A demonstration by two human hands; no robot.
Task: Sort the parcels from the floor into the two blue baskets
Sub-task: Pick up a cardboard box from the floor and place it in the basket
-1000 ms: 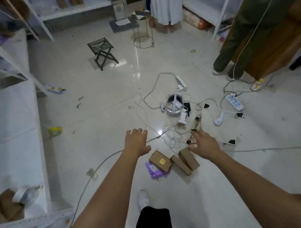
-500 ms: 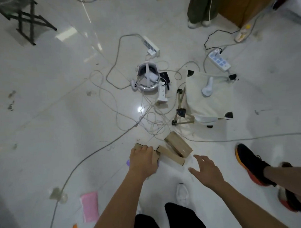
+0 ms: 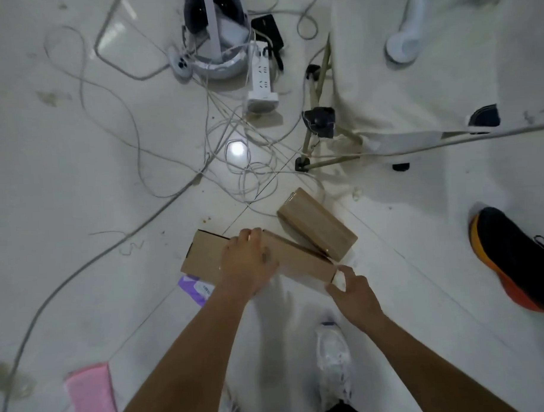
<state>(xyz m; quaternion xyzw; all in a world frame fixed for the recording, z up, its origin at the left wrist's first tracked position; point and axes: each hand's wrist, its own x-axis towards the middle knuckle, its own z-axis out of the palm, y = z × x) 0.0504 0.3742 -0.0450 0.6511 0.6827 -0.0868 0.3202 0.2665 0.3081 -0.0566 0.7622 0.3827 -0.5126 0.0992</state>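
Both hands have reached down onto cardboard parcels [image 3: 300, 260].

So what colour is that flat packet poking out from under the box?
Purple, with some white print; the purple packet shows best in the head view.

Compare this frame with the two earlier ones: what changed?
The right hand came forward and took hold of the long box's near end. The left hand stays on the flat box. The third box and purple packet lie unmoved.
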